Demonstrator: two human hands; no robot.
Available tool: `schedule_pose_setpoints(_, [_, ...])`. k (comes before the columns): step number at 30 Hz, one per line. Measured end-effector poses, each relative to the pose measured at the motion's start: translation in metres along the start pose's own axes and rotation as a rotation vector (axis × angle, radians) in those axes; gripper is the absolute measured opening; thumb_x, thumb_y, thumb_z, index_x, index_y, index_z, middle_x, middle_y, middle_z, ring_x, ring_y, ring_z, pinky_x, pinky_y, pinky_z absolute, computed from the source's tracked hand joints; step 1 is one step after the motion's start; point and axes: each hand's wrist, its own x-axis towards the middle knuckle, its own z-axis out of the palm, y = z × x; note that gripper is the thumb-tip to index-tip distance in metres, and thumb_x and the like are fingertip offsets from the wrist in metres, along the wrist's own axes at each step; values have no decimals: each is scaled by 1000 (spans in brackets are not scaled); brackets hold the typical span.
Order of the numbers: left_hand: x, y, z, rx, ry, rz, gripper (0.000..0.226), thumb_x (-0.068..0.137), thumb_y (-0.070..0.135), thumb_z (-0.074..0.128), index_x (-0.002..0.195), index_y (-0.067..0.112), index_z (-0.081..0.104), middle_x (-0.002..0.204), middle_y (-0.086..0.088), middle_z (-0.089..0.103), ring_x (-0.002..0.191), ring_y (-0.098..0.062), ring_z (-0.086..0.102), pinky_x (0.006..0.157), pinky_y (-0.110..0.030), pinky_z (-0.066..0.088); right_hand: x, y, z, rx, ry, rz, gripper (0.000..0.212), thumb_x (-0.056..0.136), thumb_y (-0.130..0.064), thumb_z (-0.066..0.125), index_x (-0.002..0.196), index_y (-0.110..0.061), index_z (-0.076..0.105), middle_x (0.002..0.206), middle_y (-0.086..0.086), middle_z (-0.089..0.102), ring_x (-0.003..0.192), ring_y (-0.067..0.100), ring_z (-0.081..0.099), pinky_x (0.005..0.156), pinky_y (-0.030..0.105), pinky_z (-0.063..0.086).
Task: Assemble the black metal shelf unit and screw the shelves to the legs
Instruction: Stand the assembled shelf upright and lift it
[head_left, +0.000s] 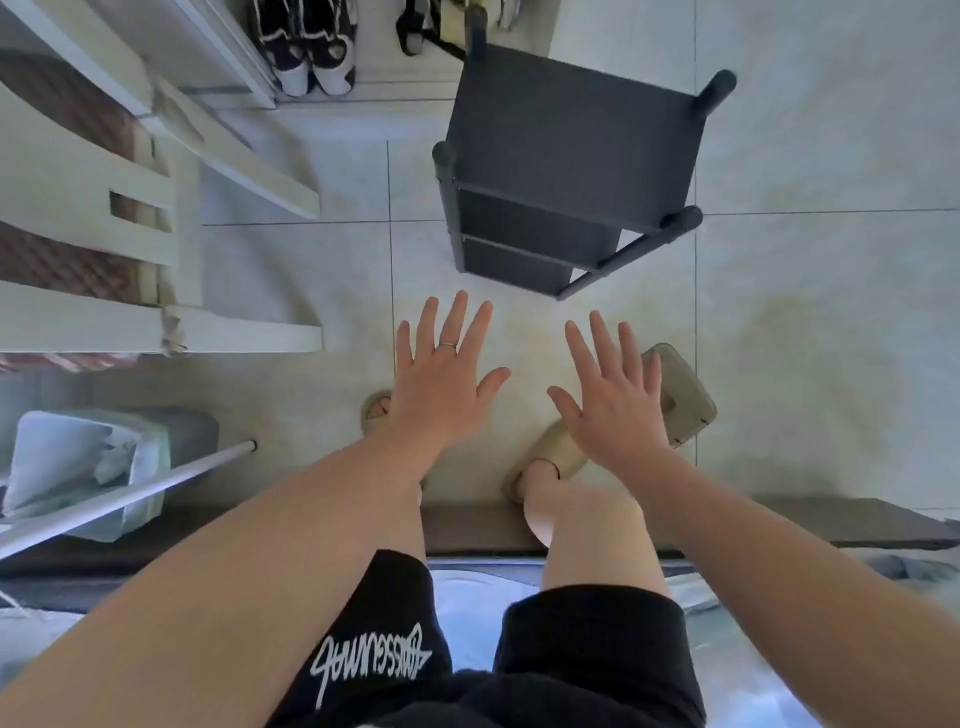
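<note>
The black metal shelf unit (566, 156) stands upright on the pale tiled floor ahead of me, seen from above, with round legs at its corners and lower shelves showing beneath the top one. My left hand (441, 379) and my right hand (613, 395) are stretched out in front of me, palms down, fingers straight and spread. Both hands hold nothing and hover short of the shelf, apart from it.
A white chair (156, 208) stands to the left. Black-and-white shoes (311, 52) sit at the back by a wall. A white pole (130, 499) and a plastic bag (88, 467) lie at lower left. My feet in beige slippers (680, 395) stand below my hands.
</note>
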Motion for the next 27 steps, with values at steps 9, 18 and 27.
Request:
schedule_pose_setpoints(9, [-26,45,-133,14,41,-27,79,88,71,-7,156,33,-5,167,-1,-5,153,-32,-7,119,-55,-1,-52,37,-136,-74,38,-9,78,90,-68,-2,157,-34,-19,168,-1,-20,154,32,-18,124,61,1])
schedule_pose_setpoints(18, [42,37,-178,-61,-17,-55,67,101,59,24,157,31,0,167,0,-3,153,-30,-5,120,-54,2,11,59,-176,-47,-9,68,71,103,-60,22,159,-33,-12,169,-2,-15,156,30,-13,124,59,3])
schedule_pose_setpoints(27, [154,-11,-207,-187,-230,-128,73,99,57,37,157,21,12,163,-5,21,150,-33,14,117,-53,21,84,54,-196,122,-144,286,70,105,-55,28,161,-31,-7,170,-3,-7,156,27,-5,124,55,10])
